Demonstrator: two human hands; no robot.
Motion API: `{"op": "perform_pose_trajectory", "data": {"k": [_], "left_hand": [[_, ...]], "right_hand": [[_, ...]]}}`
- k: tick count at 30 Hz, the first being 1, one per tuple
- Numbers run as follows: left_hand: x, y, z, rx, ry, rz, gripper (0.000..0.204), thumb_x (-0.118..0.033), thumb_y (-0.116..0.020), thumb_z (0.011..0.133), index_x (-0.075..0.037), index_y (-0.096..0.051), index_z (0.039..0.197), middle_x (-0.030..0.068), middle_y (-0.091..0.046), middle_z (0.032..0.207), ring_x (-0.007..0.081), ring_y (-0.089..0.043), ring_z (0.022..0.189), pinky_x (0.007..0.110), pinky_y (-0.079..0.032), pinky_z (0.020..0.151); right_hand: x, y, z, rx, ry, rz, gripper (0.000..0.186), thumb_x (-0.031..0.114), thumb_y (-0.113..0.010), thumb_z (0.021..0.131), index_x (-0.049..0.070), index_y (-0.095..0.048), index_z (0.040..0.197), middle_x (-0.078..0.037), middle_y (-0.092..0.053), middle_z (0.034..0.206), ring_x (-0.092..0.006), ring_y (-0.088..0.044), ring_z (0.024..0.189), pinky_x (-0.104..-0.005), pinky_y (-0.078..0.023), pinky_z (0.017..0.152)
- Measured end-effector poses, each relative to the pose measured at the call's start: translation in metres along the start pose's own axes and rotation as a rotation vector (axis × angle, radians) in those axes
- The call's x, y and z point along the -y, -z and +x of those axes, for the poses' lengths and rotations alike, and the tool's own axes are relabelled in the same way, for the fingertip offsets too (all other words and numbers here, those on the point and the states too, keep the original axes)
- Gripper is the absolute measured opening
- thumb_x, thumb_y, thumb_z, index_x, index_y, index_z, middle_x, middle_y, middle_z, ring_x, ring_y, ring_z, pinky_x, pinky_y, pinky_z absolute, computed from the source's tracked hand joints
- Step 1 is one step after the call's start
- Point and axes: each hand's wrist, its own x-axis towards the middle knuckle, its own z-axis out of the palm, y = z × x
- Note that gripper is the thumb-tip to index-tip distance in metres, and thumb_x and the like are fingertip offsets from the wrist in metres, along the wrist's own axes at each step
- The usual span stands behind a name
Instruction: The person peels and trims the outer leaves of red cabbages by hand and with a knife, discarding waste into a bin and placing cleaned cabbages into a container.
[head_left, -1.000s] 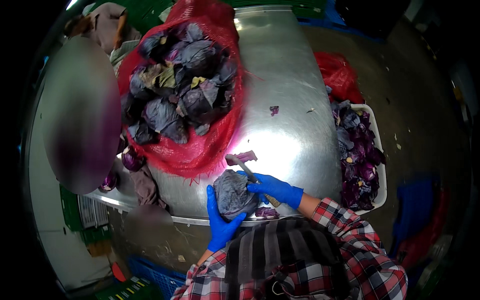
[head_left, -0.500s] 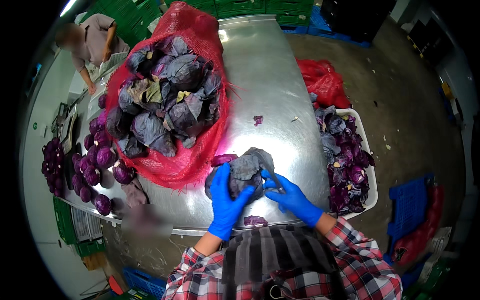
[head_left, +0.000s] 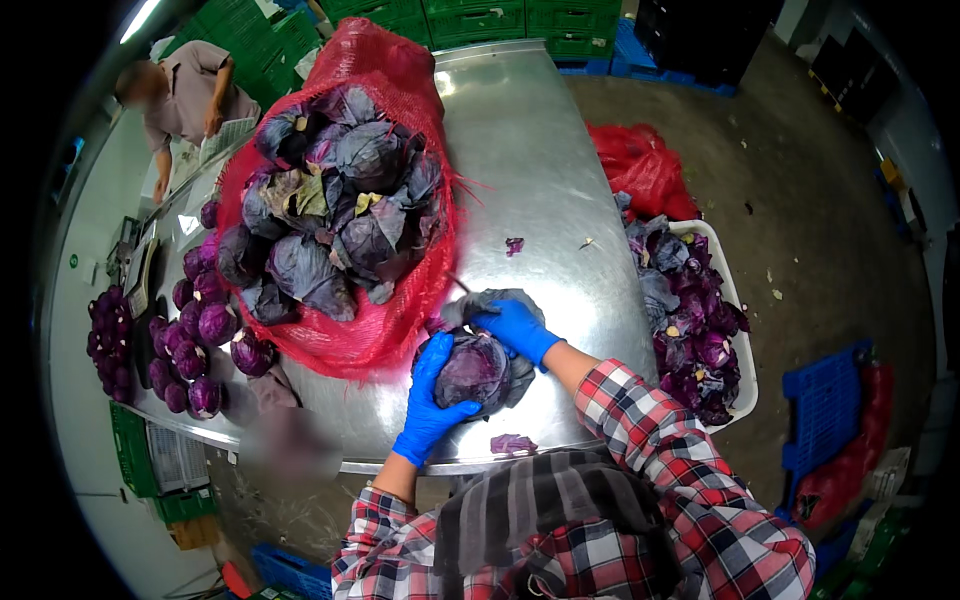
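Note:
My left hand (head_left: pixel 430 402) in a blue glove grips a purple cabbage (head_left: pixel 472 375) from its left side, near the steel table's (head_left: pixel 520 200) front edge. My gloved right hand (head_left: pixel 515 325) is closed at the cabbage's upper right, on a knife (head_left: pixel 459 286) whose dark length sticks out up and left, mostly hidden by the hand and loose grey outer leaves (head_left: pixel 495 298). A leaf scrap (head_left: pixel 512 443) lies just below. Beyond my hands, a red mesh sack (head_left: pixel 340 345) holds several dark, leafy cabbages.
Several glossy purple cabbages (head_left: pixel 218 325) and a cloth (head_left: pixel 272 390) lie left. A white tub (head_left: pixel 740 390) of leaves and red sacks (head_left: pixel 650 165) sit right. Another person (head_left: pixel 185 90) works at upper left. Green crates (head_left: pixel 470 20) and a blue crate (head_left: pixel 820 420) surround the table.
My right hand and forearm have moved up and left over the cabbage. The grey outer leaves have shifted upward, exposing more purple underneath. My left hand still grips the cabbage, slightly lower-left.

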Motion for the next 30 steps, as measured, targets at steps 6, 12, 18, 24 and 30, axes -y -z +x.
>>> {"op": "perform_pose_trajectory", "data": {"k": [6,12,18,24,30], "left_hand": [[-0.015,0.019,-0.023,-0.003,0.053,0.011,0.088,-0.022,-0.084,0.064,-0.006,-0.038,0.137,0.015,-0.036,0.143,0.0328,-0.032,0.134,0.041,-0.024,0.112],[-0.014,-0.025,-0.017,-0.393,0.39,-0.163,0.088,-0.019,-0.08,0.072,-0.001,-0.03,0.141,0.0153,-0.037,0.142,0.0277,-0.039,0.127,0.036,-0.029,0.108],[-0.027,-0.028,-0.028,-0.317,0.3,-0.135,0.075,-0.017,-0.075,0.076,-0.003,-0.036,0.139,0.0126,-0.037,0.142,0.0259,-0.035,0.131,0.037,-0.025,0.111],[-0.028,-0.034,-0.019,-0.377,0.329,-0.258,0.072,-0.014,-0.074,0.076,-0.003,-0.037,0.138,0.0116,-0.04,0.14,0.0247,-0.037,0.129,0.036,-0.027,0.11],[-0.027,-0.025,-0.015,-0.393,0.384,-0.352,0.068,-0.013,-0.071,0.079,-0.004,-0.038,0.138,0.0106,-0.039,0.141,0.0232,-0.039,0.127,0.036,-0.028,0.109]], "right_hand": [[0.013,0.031,-0.049,0.125,-0.249,0.405,0.036,0.046,-0.07,0.08,0.013,-0.063,0.09,-0.001,-0.059,0.072,-0.0109,-0.049,0.052,-0.025,-0.039,0.046],[-0.024,0.061,-0.104,-0.319,-0.238,0.437,0.03,0.009,-0.064,0.082,0.005,-0.054,0.109,-0.004,-0.057,0.075,-0.0118,-0.053,0.055,-0.0256,-0.045,0.047],[-0.02,0.042,-0.164,-0.294,0.18,-0.099,0.017,0.008,-0.053,0.091,0.003,-0.056,0.107,-0.005,-0.063,0.096,-0.0153,-0.06,0.088,-0.0286,-0.047,0.083],[-0.029,-0.011,-0.15,0.001,0.123,-0.5,0.019,0.024,-0.049,0.092,0.008,-0.05,0.102,-0.021,-0.062,0.09,-0.0409,-0.061,0.074,-0.0485,-0.049,0.061],[-0.029,-0.014,-0.15,-0.014,0.316,-0.481,0.018,0.023,-0.05,0.09,0.006,-0.047,0.096,-0.019,-0.06,0.077,-0.0407,-0.059,0.063,-0.0484,-0.047,0.055]]}}
